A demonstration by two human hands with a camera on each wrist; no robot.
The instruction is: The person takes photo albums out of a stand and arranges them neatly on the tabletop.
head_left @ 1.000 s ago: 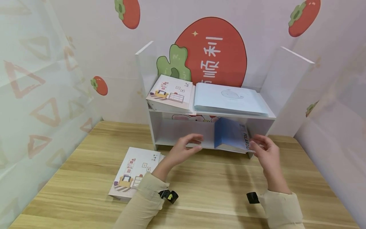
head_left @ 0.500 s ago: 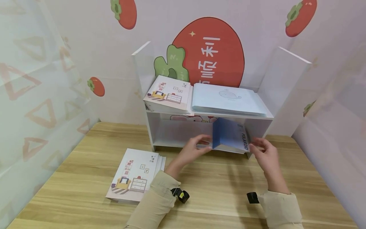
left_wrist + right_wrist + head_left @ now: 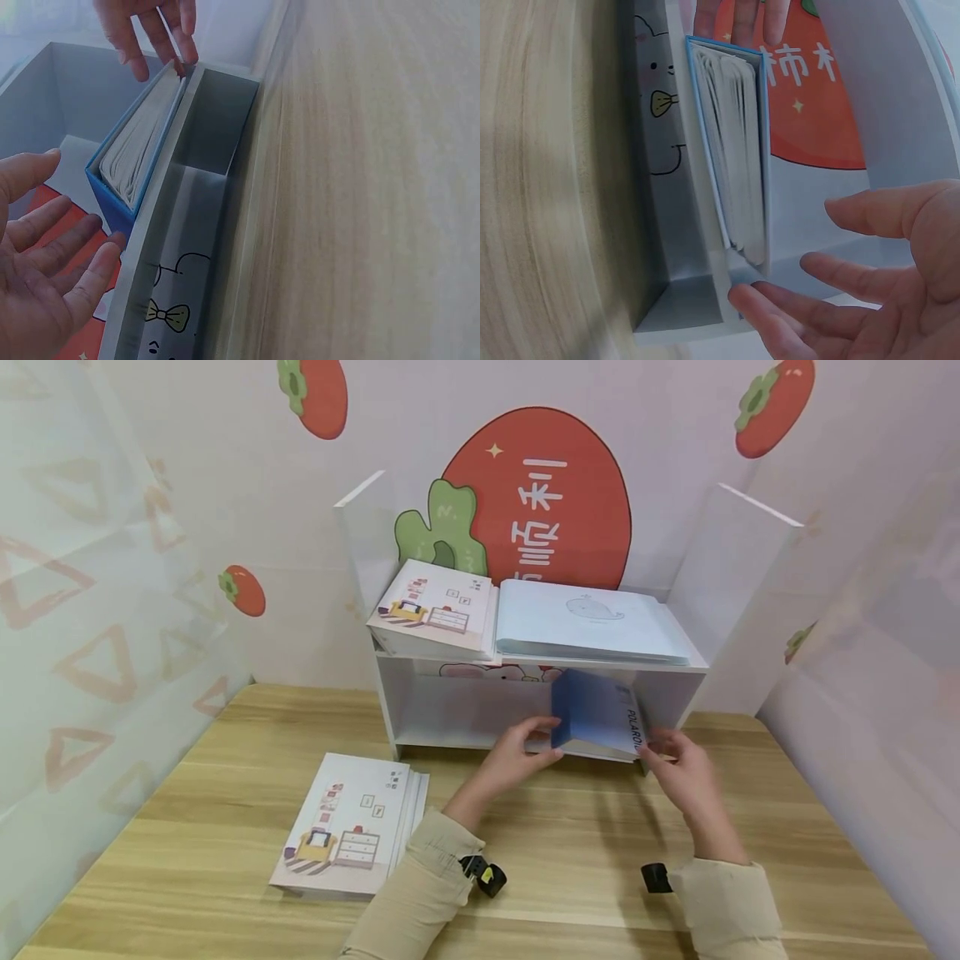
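A blue photo album point(image 3: 600, 714) marked POLAROID lies on the lower shelf of a white desktop shelf point(image 3: 468, 702). Its spine faces left, and its page edges point(image 3: 142, 139) show in the left wrist view. My left hand point(image 3: 517, 756) is at the spine, fingers spread and fingertips right beside it. At the album's other end, my right hand point(image 3: 682, 764) has its fingertips close to the cover edge. Seen from the right wrist, the right hand point(image 3: 877, 292) has loosely extended fingers, and the pages point(image 3: 731, 150) stand between the two hands.
On the upper shelf sit a white album with a furniture drawing point(image 3: 435, 610) and pale blue whale albums point(image 3: 588, 618). A stack of white albums point(image 3: 345, 827) lies on the wooden table point(image 3: 555, 877) at left. Side panels point(image 3: 735, 568) rise at both shelf ends.
My left hand has moved right, up to the album's spine. My right hand has shifted slightly left to its other end. The view has turned a little; the album stays on the lower shelf.
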